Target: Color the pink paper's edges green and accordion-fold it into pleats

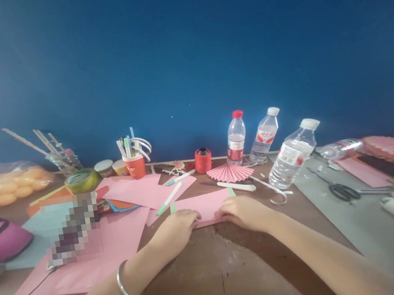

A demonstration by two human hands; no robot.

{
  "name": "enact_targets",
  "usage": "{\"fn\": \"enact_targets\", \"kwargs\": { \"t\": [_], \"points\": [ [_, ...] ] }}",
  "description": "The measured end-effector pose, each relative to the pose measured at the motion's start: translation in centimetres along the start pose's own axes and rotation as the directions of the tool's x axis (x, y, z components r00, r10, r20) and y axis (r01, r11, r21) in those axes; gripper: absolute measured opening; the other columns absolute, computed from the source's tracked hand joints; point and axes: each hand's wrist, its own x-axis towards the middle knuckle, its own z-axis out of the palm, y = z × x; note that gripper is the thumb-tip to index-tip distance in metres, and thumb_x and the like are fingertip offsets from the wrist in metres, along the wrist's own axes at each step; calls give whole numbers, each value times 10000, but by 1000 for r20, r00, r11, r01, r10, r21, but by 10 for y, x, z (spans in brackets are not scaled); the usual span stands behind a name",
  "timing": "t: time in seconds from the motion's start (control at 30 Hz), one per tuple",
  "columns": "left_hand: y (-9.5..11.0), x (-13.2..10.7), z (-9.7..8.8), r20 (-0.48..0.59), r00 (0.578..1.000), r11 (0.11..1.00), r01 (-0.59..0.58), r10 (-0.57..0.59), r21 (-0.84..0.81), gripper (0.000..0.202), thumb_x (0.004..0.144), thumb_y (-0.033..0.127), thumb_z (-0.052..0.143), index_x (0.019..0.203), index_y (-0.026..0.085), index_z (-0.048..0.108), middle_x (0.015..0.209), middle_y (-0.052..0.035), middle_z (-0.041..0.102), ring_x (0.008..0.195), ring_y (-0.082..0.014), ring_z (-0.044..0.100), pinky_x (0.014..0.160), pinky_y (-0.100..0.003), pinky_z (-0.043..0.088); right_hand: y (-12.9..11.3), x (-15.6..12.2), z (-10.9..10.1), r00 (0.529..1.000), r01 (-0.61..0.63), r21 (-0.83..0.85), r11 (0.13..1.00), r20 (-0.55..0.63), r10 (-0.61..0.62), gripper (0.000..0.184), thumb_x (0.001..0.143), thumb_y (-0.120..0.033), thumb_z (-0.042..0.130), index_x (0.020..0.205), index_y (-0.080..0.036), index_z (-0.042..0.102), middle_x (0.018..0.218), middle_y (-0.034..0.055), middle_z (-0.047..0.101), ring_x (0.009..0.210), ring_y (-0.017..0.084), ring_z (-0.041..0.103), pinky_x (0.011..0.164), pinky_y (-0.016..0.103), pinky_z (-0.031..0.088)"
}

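Observation:
A small sheet of pink paper (208,203) lies on the brown table in front of me, with a light green strip along each short side. My left hand (181,224), on the arm with a silver bangle (124,283), has its fingers curled at the paper's near left edge. At the near right edge, my right hand (246,212) is closed on the same sheet. The thumbs are mostly hidden. Just beyond the sheet sits a pleated pink paper fan (231,172). A white-handled knife (236,186) lies between them. To the left rests a green-tipped glue stick (170,199).
Water bottles (291,155) stand behind at right, near a red spool (203,160). A red cup (135,166) of sticks stands at the back. Larger pink sheets (99,262) and a phone-like blurred object (73,229) lie left; scissors (342,192) lie on a grey mat (326,207) at right.

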Motion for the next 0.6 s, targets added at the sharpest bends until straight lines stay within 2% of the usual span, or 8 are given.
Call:
{"fn": "enact_targets", "kwargs": {
  "t": [0.13, 0.2, 0.3, 0.4, 0.5, 0.6],
  "points": [
    [2, -1, -4, -19, 1000, 998, 18, -19, -68, 216, 880, 115, 379, 816, 188, 572, 761, 20, 608, 668, -121, 567, 608, -224, 413, 2, -2, -1, 999, -48, 67, 997, -20, 50, 145, 903, -244, 511, 939, -206, 647, 905, 25, 701, 822, 173, 626, 709, 254, 417],
    [2, 0, -4, -30, 1000, 997, -2, -1, -78, 230, 866, 81, 374, 795, 183, 568, 782, 12, 602, 700, -124, 561, 647, -230, 419, 2, -2, 0, 997, -63, 86, 994, -37, 67, 121, 889, -247, 534, 913, -200, 642, 870, 27, 691, 788, 173, 621, 687, 255, 414],
    [0, 1, -1, -47, 998, 997, -40, 37, -63, 250, 861, 48, 376, 857, 181, 588, 871, -7, 614, 838, -149, 560, 768, -267, 417, 3, -1, 1, 996, -64, 107, 992, -55, 70, 112, 869, -249, 566, 843, -192, 660, 831, 31, 677, 781, 174, 606, 696, 260, 407],
    [-1, 2, 1, -35, 996, 996, -83, 82, -31, 290, 864, 33, 382, 906, 195, 620, 933, -17, 613, 887, -160, 555, 784, -279, 412, 5, 1, 1, 996, -52, 125, 991, -64, 61, 134, 859, -257, 584, 786, -189, 673, 777, 25, 667, 753, 168, 588, 680, 258, 396],
    [-1, 1, 3, -10, 992, 992, -122, 122, 6, 266, 902, 96, 408, 917, 195, 654, 942, -34, 618, 876, -168, 562, 772, -288, 420, 5, 2, 1, 997, -31, 143, 989, -70, 42, 188, 874, -295, 569, 758, -191, 674, 743, 16, 658, 719, 159, 574, 655, 253, 386],
    [-1, 1, 3, 3, 989, 989, -145, 145, 34, 215, 921, 175, 451, 958, 187, 663, 949, -41, 630, 901, -179, 568, 806, -304, 423, 5, 1, 0, 997, -11, 164, 986, -77, 24, 200, 883, -329, 558, 805, -194, 683, 790, 19, 677, 737, 157, 583, 670, 250, 396]
  ]
}}
